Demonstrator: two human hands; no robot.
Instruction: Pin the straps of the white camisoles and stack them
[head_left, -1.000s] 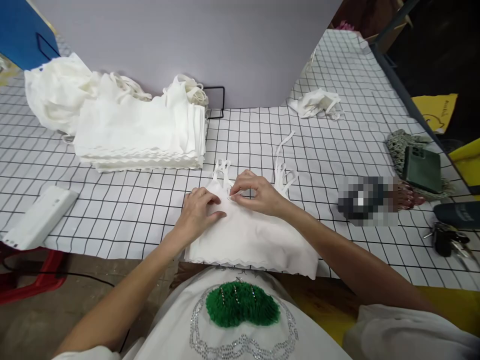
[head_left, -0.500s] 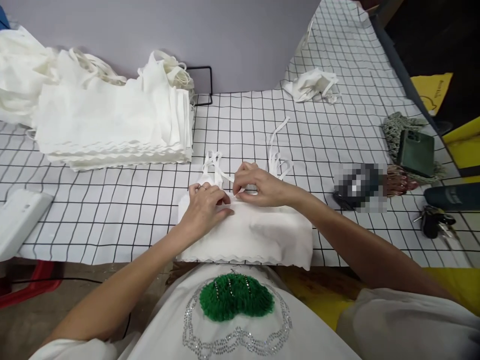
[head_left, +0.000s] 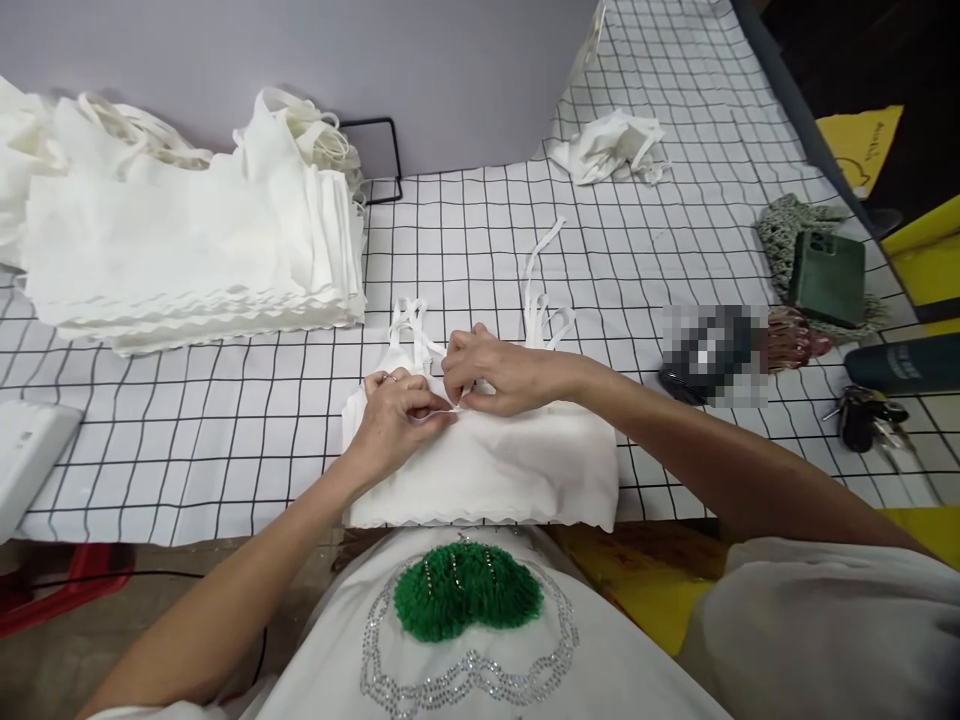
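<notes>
Nearest the camera, at the front edge of the checked table, lies a white top, spread flat with its scalloped hem just at the table's edge and its thin straps trailing away from the person. Both hands meet at the top's upper edge, touching each other. The left hand rests knuckles up on the cloth, its fingers curled in and pinching the fabric at the neckline. The right hand comes in from the right, its fingertips likewise closed in a pinch on the same bit of edge; what exactly is between them is too small to tell, possibly a thread or strap end. At the left edge sits part of a white box. To the right, near the table's side, lie a bunch of keys, a dark case and, a little farther, a green phone on a knitted bag. Farther back on the left stands a stack of folded white tops, well apart from the hands. Beyond it rises a grey board, and a crumpled white garment lies on the far right of the table.
</notes>
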